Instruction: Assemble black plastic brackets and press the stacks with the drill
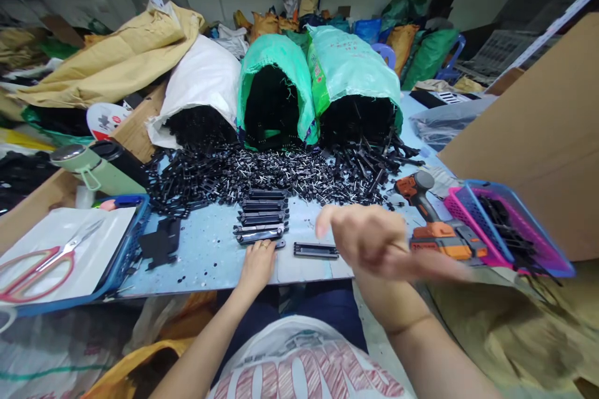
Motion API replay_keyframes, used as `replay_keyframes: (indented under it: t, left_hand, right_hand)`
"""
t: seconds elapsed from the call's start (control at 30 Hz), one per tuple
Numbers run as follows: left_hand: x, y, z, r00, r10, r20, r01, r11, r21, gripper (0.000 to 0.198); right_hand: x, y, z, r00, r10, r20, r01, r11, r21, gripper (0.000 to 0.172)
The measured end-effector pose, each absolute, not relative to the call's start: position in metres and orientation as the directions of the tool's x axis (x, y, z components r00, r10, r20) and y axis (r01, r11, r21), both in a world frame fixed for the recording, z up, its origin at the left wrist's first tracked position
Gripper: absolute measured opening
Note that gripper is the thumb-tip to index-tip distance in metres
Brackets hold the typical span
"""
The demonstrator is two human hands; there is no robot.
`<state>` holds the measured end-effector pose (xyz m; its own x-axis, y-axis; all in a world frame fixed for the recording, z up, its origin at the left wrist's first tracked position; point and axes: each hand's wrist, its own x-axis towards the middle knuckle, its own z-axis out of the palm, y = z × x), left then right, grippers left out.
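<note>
My left hand (259, 264) is at the table's front edge, its fingers closed on the nearest black plastic part (259, 235) of a short stack of long narrow parts (264, 206) laid side by side. To the right of it a single black bracket-like part (316, 250) lies flat by itself. My right hand (374, 243) is raised over the table near that part and the cordless drill (440, 234). Motion smears its fingers, so whether it holds anything is unclear.
Loose black parts and screw-like pins (281, 171) lie heaped before a white sack (201, 81) and two green sacks (276, 56). At left, scissors (56, 259) rest on a blue tray (135, 224) beside a green flask (93, 168). Pink and blue baskets (552, 255) stand right, near cardboard (528, 137).
</note>
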<state>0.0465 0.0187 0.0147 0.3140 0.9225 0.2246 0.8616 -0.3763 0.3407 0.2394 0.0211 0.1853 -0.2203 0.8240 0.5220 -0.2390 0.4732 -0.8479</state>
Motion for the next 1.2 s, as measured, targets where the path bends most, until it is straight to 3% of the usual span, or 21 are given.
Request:
replay_keyframes:
  t: [0.1,0.17,0.2,0.33,0.47,0.63,0.7,0.77,0.83,0.9,0.93,1.0,1.07,1.2]
  left_hand:
    - [0.050,0.023,0.008,0.383,0.910,0.160,0.889,-0.410,0.203,0.023]
    - [0.052,0.026,0.008,0.406,0.904,0.132,0.898,-0.422,0.124,0.024]
    - [0.052,0.027,0.009,0.410,0.902,0.133,0.898,-0.425,0.111,0.024]
    - [0.053,0.025,0.004,0.435,0.886,0.161,0.874,-0.458,0.162,0.023]
    - [0.055,0.018,-0.008,0.376,0.914,0.153,0.832,-0.406,0.379,0.029]
    - [0.057,0.013,-0.014,0.165,0.984,0.066,0.732,-0.167,0.661,0.025]
    - [0.057,0.011,-0.009,0.160,0.987,-0.003,0.669,-0.107,0.735,0.035]
    - [0.060,0.008,0.000,0.198,0.980,-0.013,0.605,-0.111,0.788,0.042]
    - [0.065,0.005,0.012,0.239,0.970,0.035,0.536,-0.162,0.829,0.034]
    - [0.071,0.004,0.024,0.260,0.962,0.084,0.467,-0.201,0.861,0.031]
    - [0.075,0.004,0.029,0.251,0.962,0.105,0.438,-0.209,0.874,0.033]
    - [0.080,0.005,0.039,0.188,0.972,0.139,0.404,-0.206,0.891,0.034]
    - [0.083,0.007,0.046,0.116,0.980,0.162,0.408,-0.196,0.892,0.034]
    - [0.087,0.004,0.055,0.089,0.983,0.157,0.454,-0.181,0.872,0.034]
  right_hand:
    - [0.253,0.031,0.128,-0.280,0.911,0.304,0.305,0.385,-0.871,0.039]
    - [0.262,0.030,0.082,-0.355,0.926,0.131,0.650,0.345,-0.677,0.027]
    - [0.267,0.027,0.061,-0.396,0.914,0.091,0.736,0.375,-0.564,0.030]
    - [0.277,0.022,0.015,-0.481,0.877,-0.013,0.839,0.456,-0.296,0.042]
    - [0.271,0.021,0.018,-0.338,0.940,0.050,0.921,0.342,-0.188,0.045]
    - [0.266,0.004,0.020,-0.458,0.885,0.086,0.852,0.465,-0.242,0.046]
    - [0.266,0.002,0.017,-0.469,0.879,0.083,0.828,0.471,-0.304,0.043]
    - [0.264,0.006,0.014,-0.420,0.904,0.082,0.796,0.410,-0.446,0.039]
    - [0.258,0.012,0.012,-0.334,0.941,0.046,0.670,0.271,-0.691,0.038]
    - [0.249,0.017,0.013,-0.267,0.962,-0.064,0.415,0.054,-0.908,0.044]
    - [0.245,0.018,0.014,-0.260,0.957,-0.126,0.270,-0.053,-0.961,0.047]
    - [0.240,0.020,0.019,-0.274,0.942,-0.192,0.046,-0.186,-0.981,0.052]
    - [0.241,0.021,0.025,-0.298,0.941,-0.163,-0.041,-0.183,-0.982,0.054]
    - [0.254,0.025,0.036,-0.371,0.929,-0.013,0.068,0.013,-0.998,0.047]
